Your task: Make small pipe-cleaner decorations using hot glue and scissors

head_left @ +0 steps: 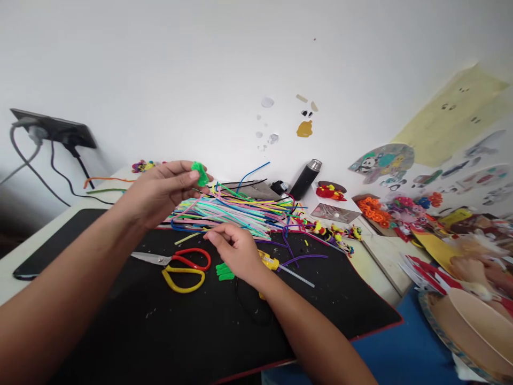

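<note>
Raised above the mat, my left hand point(170, 184) pinches a small folded piece of bright green pipe cleaner point(200, 174) between thumb and fingers. My right hand point(236, 254) is lower, over the mat, its thumb and forefinger closed at the tips; what is between them, if anything, is too small to make out. Just below it lie more folded green pipe cleaner pieces point(225, 271), partly covered by the hand. Scissors point(184, 264) with one red and one yellow handle rest to the left. A yellow-handled screwdriver point(272, 262) lies partly hidden behind my right wrist.
A heap of coloured pipe cleaners point(232, 211) spreads across the back of the black mat point(180, 331). Behind stand a black flask point(306, 179) and a white box point(336, 206). Small fuzzy figures point(332, 232) lie at right. A power socket point(54, 128) with cables is on the wall.
</note>
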Tool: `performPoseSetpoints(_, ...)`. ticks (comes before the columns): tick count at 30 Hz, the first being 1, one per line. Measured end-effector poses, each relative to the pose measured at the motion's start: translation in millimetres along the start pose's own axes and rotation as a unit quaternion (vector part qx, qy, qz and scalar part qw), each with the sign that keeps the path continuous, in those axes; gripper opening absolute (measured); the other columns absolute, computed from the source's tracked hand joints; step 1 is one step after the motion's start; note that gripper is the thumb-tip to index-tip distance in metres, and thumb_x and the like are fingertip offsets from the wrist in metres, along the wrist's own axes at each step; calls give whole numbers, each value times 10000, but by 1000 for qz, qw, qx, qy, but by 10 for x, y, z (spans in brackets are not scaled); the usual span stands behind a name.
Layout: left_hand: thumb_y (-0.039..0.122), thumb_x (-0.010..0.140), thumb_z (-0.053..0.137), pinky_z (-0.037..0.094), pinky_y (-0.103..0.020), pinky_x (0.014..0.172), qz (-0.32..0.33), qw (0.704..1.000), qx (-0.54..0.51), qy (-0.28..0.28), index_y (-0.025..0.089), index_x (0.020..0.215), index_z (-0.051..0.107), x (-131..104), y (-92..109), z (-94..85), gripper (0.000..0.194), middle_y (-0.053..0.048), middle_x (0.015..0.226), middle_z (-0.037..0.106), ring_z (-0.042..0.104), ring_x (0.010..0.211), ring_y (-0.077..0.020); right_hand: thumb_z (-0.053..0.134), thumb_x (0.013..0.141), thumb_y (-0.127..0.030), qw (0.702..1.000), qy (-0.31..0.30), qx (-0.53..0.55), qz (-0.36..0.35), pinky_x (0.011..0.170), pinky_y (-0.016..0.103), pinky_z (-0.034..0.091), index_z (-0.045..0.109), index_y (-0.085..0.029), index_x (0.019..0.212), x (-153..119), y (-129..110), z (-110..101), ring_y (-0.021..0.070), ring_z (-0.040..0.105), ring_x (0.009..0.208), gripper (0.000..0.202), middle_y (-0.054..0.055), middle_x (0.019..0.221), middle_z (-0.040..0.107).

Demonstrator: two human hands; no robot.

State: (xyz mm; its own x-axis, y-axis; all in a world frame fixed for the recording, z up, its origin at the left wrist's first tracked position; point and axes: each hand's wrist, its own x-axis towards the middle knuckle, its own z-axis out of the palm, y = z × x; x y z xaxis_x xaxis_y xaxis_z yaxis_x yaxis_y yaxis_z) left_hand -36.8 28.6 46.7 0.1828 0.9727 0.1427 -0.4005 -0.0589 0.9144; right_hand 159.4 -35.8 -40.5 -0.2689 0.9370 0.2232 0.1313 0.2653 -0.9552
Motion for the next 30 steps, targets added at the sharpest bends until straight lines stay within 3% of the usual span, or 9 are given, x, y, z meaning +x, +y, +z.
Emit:
performPoseSetpoints(2, 251, 649, 974, 612, -216, 663, -11, 1000, -10, 12, 184, 820, 776, 4, -44, 10, 269, -16, 779, 777, 741, 690, -147, 660, 955, -441, 1000, 0, -17, -6, 564, 248, 392, 743, -197, 932, 53, -41, -29, 135, 521, 599, 258, -6, 700, 641)
performPoseSetpoints(7, 288, 687, 961, 610, -207, 630, -4, 1000, -13, 22, 173, 829, 786, -50, -52, 7, 252, -49, 855, 790, 755, 729, -166, 587, 992, -507, 999, 46, -29, 2, 522, 245, 351, 729, -193, 963, 131, 55, -67, 128, 447, 518, 345, -46, 590, 519)
performPoseSetpoints(10, 308, 664, 979, 604, -198, 629, -17, 999, -19, 21, 157, 838, 783, -107, -86, 34, 303, -54, 841, 785, 750, 714, -160, 594, 1000, -447, 993, 36, -112, -13, 559, 254, 361, 748, -192, 957, 100, 158, -136, 141, 495, 564, 301, -25, 638, 593)
performPoseSetpoints(15, 292, 661, 985, 595, -199, 629, -43, 999, -18, 14, 149, 804, 767, -161, -223, 112, 298, -20, 730, 746, 758, 724, -174, 572, 1039, -348, 959, 6, -279, -39, 688, 260, 411, 769, -220, 1051, 20, 163, -271, 174, 639, 719, 235, 13, 797, 738)
performPoseSetpoints(19, 297, 677, 977, 608, -214, 653, -52, 999, 1, 1, 158, 833, 763, -229, -283, 128, 299, -22, 788, 761, 735, 691, -155, 571, 1058, -352, 944, -13, -327, -48, 737, 265, 417, 761, -232, 1115, -9, 103, -238, 189, 696, 829, 232, 38, 948, 790)
performPoseSetpoints(23, 289, 624, 1003, 610, -211, 627, -65, 998, 14, 11, 170, 829, 755, -265, -296, 69, 343, -10, 786, 762, 712, 626, -139, 563, 1067, -389, 926, -47, -370, -58, 700, 279, 393, 764, -250, 1108, -19, 64, -218, 197, 706, 817, 248, 28, 926, 799)
performPoseSetpoints(27, 299, 656, 987, 612, -208, 628, -48, 998, 21, 27, 166, 809, 755, -232, -278, -20, 308, -31, 790, 776, 728, 673, -155, 588, 1055, -321, 920, -47, -387, -48, 740, 282, 392, 765, -248, 1076, -12, -2, -326, 203, 709, 886, 194, 27, 994, 804)
performPoseSetpoints(30, 283, 709, 957, 610, -210, 643, -47, 998, 22, 26, 162, 829, 759, -210, -273, -59, 262, -29, 774, 769, 744, 724, -169, 635, 1030, -312, 915, -93, -392, -33, 688, 283, 359, 778, -249, 1012, -7, -15, -400, 193, 689, 827, 157, 16, 926, 794)
